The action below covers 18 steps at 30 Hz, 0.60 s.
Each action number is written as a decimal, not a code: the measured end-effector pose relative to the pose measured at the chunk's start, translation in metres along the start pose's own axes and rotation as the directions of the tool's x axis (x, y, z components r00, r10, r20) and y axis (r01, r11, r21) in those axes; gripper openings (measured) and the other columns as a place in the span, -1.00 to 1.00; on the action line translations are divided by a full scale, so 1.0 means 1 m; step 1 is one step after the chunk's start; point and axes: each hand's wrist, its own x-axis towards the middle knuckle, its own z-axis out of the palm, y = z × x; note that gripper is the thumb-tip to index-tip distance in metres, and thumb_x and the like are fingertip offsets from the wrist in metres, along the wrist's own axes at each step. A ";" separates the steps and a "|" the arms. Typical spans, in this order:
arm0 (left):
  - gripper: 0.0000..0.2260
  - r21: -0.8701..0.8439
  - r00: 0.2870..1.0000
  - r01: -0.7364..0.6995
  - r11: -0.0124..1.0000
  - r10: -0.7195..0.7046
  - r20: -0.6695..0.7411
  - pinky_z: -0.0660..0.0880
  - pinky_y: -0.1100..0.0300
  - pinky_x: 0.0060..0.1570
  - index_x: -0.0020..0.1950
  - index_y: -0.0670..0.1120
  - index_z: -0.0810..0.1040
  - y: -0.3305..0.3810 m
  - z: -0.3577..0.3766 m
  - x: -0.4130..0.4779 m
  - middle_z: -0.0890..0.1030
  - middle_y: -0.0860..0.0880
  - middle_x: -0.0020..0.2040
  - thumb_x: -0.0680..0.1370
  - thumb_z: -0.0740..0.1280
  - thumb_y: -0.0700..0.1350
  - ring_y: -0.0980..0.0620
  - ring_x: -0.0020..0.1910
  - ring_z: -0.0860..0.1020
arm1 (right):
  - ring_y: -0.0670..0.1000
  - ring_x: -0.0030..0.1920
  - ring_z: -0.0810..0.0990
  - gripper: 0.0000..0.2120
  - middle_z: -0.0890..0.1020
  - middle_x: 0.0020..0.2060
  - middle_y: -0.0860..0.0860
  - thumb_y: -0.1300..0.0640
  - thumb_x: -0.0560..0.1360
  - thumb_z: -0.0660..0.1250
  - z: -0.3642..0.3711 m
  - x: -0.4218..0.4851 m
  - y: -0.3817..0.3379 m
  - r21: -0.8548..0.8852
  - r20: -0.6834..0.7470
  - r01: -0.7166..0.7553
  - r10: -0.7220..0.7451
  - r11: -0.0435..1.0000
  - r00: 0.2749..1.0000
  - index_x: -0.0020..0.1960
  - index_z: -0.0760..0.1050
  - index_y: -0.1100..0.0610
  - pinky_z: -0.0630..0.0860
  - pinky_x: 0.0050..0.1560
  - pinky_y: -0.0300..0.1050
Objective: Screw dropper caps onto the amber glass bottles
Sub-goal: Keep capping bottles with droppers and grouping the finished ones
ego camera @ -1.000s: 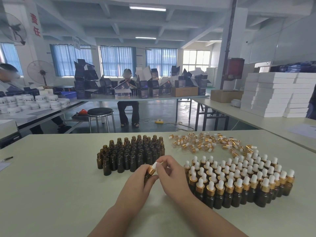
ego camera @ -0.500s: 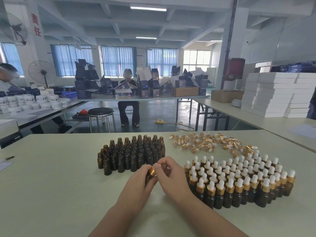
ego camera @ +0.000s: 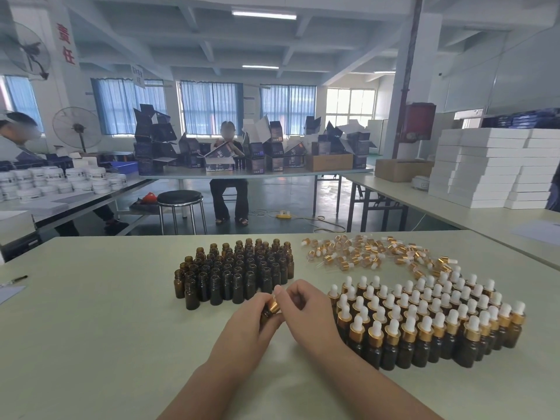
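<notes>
Head view shows one small amber bottle (ego camera: 266, 316) gripped low in the left hand (ego camera: 248, 327), whose fingers curl round its body. The right hand (ego camera: 306, 313) pinches the gold collar of a dropper cap (ego camera: 274, 305) sitting on the bottle's neck. Both hands are closed on their parts, above the pale table (ego camera: 91, 328) at about 6 o'clock of the spread.

As a judgement, the bottle is light, rigid glass, smooth enough to slip and liable to chip if knocked against its neighbours. It is best held round the body, as it is now. The cap should be turned by its stiff gold collar and not by the soft bulb. A thin glass pipette hangs from the cap and looks fragile, so the cap should go on straight.

The bottle is dark brown and squat with a narrow neck, and the cap's collar is shiny gold. Its bulb is hidden behind the fingers.

From the hands, the uncapped bottles (ego camera: 233, 271) stand packed together at 11 o'clock, the loose caps (ego camera: 372, 256) lie scattered at 1 o'clock, and the capped bottles (ego camera: 424, 322) with white bulbs fill 3 o'clock
</notes>
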 end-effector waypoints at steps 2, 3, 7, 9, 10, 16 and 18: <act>-0.90 -0.018 1.000 0.009 1.000 -0.009 -0.012 0.42 0.27 -0.22 -0.03 0.09 0.43 0.000 0.000 -0.001 0.54 0.11 -0.20 0.55 0.34 -0.04 0.16 -0.20 0.48 | -0.19 -0.42 0.38 -0.73 0.45 -0.49 -0.15 0.02 0.50 0.37 0.000 0.000 -0.001 0.004 0.001 0.005 -0.005 1.000 1.000 -0.33 0.45 0.08 0.36 -0.36 -0.35; -0.88 -0.034 1.000 0.016 0.999 -0.017 -0.023 0.42 0.31 -0.24 -0.04 0.11 0.40 0.000 -0.001 -0.001 0.53 0.10 -0.22 0.55 0.35 -0.04 0.18 -0.21 0.49 | -0.19 -0.42 0.39 -0.75 0.46 -0.48 -0.13 0.03 0.50 0.37 0.000 0.000 -0.002 0.004 0.002 0.007 -0.007 1.000 1.000 -0.31 0.47 0.09 0.36 -0.36 -0.35; -0.87 -0.084 0.998 0.036 0.996 -0.040 -0.045 0.41 0.26 -0.30 -0.09 0.04 0.38 -0.002 0.000 -0.002 0.53 0.06 -0.26 0.55 0.35 -0.04 0.15 -0.29 0.47 | -0.19 -0.39 0.44 -0.81 0.50 -0.45 -0.12 0.03 0.53 0.34 -0.005 0.000 -0.011 -0.080 0.044 0.054 -0.051 0.995 0.998 -0.24 0.49 0.04 0.39 -0.34 -0.36; -0.86 -0.082 0.998 0.039 0.996 -0.043 -0.053 0.38 0.22 -0.30 -0.12 0.02 0.39 -0.004 -0.001 -0.001 0.52 0.04 -0.26 0.56 0.33 -0.03 0.11 -0.31 0.43 | -0.17 -0.33 0.46 -0.83 0.51 -0.39 -0.12 -0.01 0.56 0.27 -0.009 0.002 -0.019 -0.239 0.142 0.136 -0.104 0.962 0.984 -0.19 0.47 0.00 0.38 -0.31 -0.34; -0.86 -0.075 0.998 0.036 0.997 -0.040 -0.055 0.39 0.20 -0.29 -0.13 0.02 0.39 -0.005 -0.001 0.000 0.51 0.04 -0.26 0.56 0.32 -0.03 0.10 -0.30 0.42 | -0.16 -0.31 0.46 -0.84 0.50 -0.35 -0.13 -0.03 0.57 0.23 -0.012 0.004 -0.024 -0.322 0.202 0.189 -0.128 0.928 0.971 -0.15 0.45 -0.01 0.36 -0.31 -0.33; -0.97 -0.054 1.000 0.003 0.999 -0.003 -0.006 0.39 0.26 -0.18 -0.06 0.12 0.48 -0.006 0.000 0.001 0.53 0.18 -0.15 0.55 0.30 0.03 0.16 -0.11 0.45 | -0.07 -0.20 0.47 -0.87 0.50 -0.23 -0.13 0.01 0.60 0.18 -0.033 0.015 -0.050 -0.538 0.386 0.349 -0.144 0.767 0.911 -0.04 0.47 0.02 0.40 -0.04 -0.11; -0.92 -0.050 0.999 0.033 0.998 -0.033 0.005 0.35 0.33 -0.15 0.02 0.16 0.46 -0.007 0.000 0.000 0.52 0.24 -0.09 0.56 0.26 0.10 0.24 -0.06 0.42 | -0.08 -0.18 0.49 -0.86 0.54 -0.19 -0.09 0.03 0.60 0.18 -0.042 0.025 -0.059 -0.565 0.391 0.349 -0.130 0.747 0.911 -0.02 0.49 0.03 0.43 -0.06 -0.12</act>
